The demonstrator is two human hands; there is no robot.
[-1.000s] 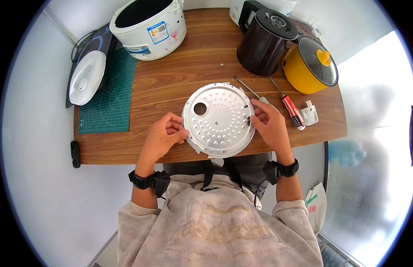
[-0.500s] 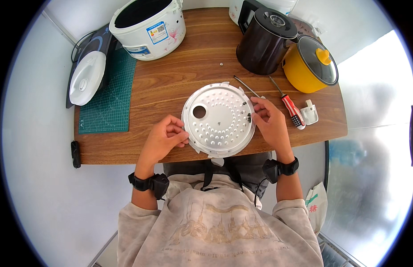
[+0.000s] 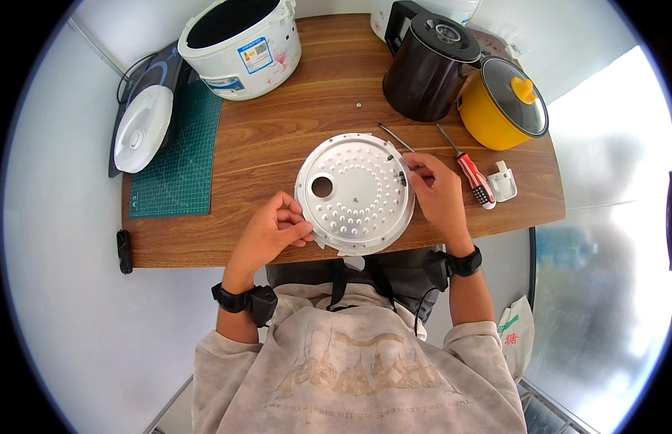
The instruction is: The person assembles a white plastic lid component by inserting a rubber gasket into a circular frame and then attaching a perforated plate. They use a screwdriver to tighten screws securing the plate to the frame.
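A round silver metal lid plate (image 3: 354, 184), dimpled all over and pierced by one round hole, lies at the table's near edge. Small tabs stick out around its rim, and a small dark part sits on its right side. My left hand (image 3: 278, 228) pinches the plate's lower left rim between thumb and curled fingers. At the upper right rim, my right hand (image 3: 439, 189) has its fingers closed on the edge, with the fingertips partly hidden. Just beyond the right hand lies a thin metal rod (image 3: 395, 136). A red and black-handled screwdriver (image 3: 475, 181) rests to the right of it.
A white plastic piece (image 3: 503, 182) lies beside the screwdriver. Farther back stand a yellow pot (image 3: 488, 108), a dark kettle (image 3: 423, 76) and a white rice cooker body (image 3: 278, 69). On the left are a green cutting mat (image 3: 178, 173) and a white lid (image 3: 142, 130). A tiny nut-like part (image 3: 358, 105) sits mid-table.
My right hand has shifted slightly up and left along the plate's rim. My left hand has moved a little to the right. The plate stays in nearly the same place.
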